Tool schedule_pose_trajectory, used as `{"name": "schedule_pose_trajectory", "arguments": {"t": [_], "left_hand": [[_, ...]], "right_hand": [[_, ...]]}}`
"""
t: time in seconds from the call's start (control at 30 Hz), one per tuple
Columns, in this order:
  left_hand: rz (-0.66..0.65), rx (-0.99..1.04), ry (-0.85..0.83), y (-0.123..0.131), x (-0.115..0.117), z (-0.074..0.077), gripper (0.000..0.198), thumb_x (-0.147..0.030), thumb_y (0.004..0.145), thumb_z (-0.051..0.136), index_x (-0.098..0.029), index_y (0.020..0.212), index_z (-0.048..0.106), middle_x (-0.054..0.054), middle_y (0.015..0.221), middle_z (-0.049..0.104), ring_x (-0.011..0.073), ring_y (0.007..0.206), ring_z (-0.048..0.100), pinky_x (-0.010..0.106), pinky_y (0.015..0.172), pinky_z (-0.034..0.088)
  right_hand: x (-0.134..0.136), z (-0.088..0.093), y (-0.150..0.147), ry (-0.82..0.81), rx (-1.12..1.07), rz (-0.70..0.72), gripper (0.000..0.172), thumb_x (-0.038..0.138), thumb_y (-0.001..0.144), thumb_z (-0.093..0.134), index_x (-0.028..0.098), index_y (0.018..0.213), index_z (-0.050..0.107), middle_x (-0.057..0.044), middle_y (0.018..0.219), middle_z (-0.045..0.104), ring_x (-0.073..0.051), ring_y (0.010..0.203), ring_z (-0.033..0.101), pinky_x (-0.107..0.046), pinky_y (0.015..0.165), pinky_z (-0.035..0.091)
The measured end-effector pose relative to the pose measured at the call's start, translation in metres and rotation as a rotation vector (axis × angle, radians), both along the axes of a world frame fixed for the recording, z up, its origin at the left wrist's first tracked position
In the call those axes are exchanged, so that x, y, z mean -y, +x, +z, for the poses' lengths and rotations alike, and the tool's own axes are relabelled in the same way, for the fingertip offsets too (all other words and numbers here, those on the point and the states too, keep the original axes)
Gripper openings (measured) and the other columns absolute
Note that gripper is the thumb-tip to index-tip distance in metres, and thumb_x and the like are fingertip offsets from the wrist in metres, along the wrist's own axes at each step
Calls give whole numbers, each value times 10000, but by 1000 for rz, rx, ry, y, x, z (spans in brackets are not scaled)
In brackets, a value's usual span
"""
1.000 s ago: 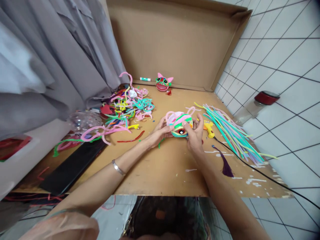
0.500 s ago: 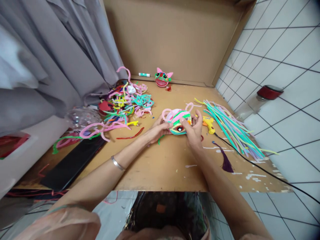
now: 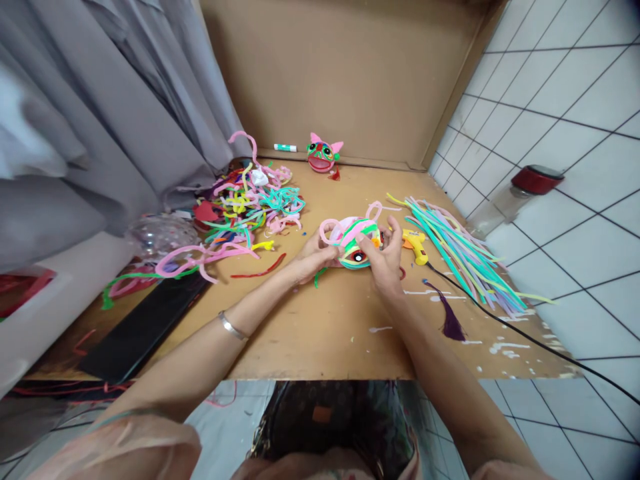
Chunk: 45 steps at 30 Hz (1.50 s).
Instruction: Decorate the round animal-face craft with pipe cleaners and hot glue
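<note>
Between my two hands is a pipe-cleaner animal head (image 3: 356, 235) in pink, green, yellow and teal, with a black-and-white eye and pink loops on top. My left hand (image 3: 316, 257) grips its left side, thumb lying on the front. On the right side my right hand (image 3: 386, 259) holds it, thumb pressed near the eye and fingers curled behind. The head is tilted, and its underside is hidden by my hands. Just right of my right hand lies a yellow glue gun (image 3: 416, 247) with a black cord.
A finished-looking animal head (image 3: 323, 153) and a glue stick (image 3: 285, 147) stand at the back. Tangled pipe cleaners (image 3: 260, 207) lie left, straight ones (image 3: 465, 257) right. A purple tassel (image 3: 451, 320), a black case (image 3: 145, 327) and a red-lidded jar (image 3: 520, 193) are also around.
The view has shifted slightly. Both hands keep hold of the animal head in nearly the same pose; no other thing has visibly moved on the table.
</note>
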<state>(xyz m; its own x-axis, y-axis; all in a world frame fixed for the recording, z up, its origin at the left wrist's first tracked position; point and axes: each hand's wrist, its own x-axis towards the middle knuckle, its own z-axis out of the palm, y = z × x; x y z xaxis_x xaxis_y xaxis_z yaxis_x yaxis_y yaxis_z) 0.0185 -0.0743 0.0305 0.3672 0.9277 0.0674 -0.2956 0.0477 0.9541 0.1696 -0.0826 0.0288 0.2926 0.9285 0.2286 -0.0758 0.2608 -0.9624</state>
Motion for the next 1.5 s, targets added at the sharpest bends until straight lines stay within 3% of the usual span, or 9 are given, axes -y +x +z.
{"name": "schedule_pose_trajectory", "arguments": {"t": [0.13,0.23,0.33,0.5,0.63,0.87,1.03,1.27,1.5], "left_hand": [[46,-64,116,-2,-3,-3,631,-352,637,745,-212,1213,530,75,1152,623,240,990,638,360,795,573],[83,-89,177,-5,-7,-7,598,-354,647,740,-201,1190,542,88,1222,607,259,1057,621,340,802,572],[34,-38,116,-9,-12,-14,646,-365,684,730,-222,1269,495,94,1277,598,271,1081,632,387,828,578],[24,81,7,-19,-22,-19,721,-376,685,740,-234,1335,461,90,1210,660,269,1052,671,462,886,567],[2,126,-45,-29,-29,-18,647,-378,690,743,-210,1274,519,97,1123,711,280,1015,695,491,882,567],[-115,178,-78,-43,-42,-20,470,-398,726,684,-137,1113,628,140,1069,742,317,1091,672,528,967,525],[-161,202,-76,-49,-43,-18,443,-389,780,626,-143,1148,628,131,1100,740,320,1142,651,552,1009,491],[-143,145,-44,-47,-43,-20,523,-440,738,687,-155,1169,610,127,1072,744,317,1085,674,521,955,533],[-1,55,39,-39,-41,-26,629,-435,740,697,-211,1297,511,101,1151,704,281,1039,677,464,859,574]], "right_hand": [[0,-2,-1,6,-12,8,925,449,670,780,308,1453,310,-100,1395,455,-254,1252,522,-366,982,492],[0,-4,0,-4,-26,14,922,471,666,785,310,1447,320,-98,1397,457,-251,1280,496,-378,1030,461],[-1,-5,2,-21,-59,5,827,522,714,731,318,1418,348,-84,1386,470,-239,1310,465,-404,1096,401],[-2,-3,2,-19,-176,4,668,558,767,643,298,1335,406,-77,1321,502,-219,1220,543,-397,1065,419],[-2,1,1,-26,-252,29,595,526,748,667,290,1249,449,-65,1268,536,-207,1144,582,-383,996,462],[-1,4,0,-1,-451,118,463,417,706,737,281,1091,518,7,1000,621,-152,901,627,-326,815,500],[0,5,1,2,-510,214,408,359,693,750,268,1039,553,6,958,653,-153,860,629,-317,768,505],[2,5,-1,6,-426,180,553,353,634,802,259,1110,537,8,940,632,-151,855,625,-302,756,518],[-2,-4,-1,-43,-287,131,993,374,554,855,280,1428,394,-39,1104,601,-210,1061,617,-362,913,534]]}}
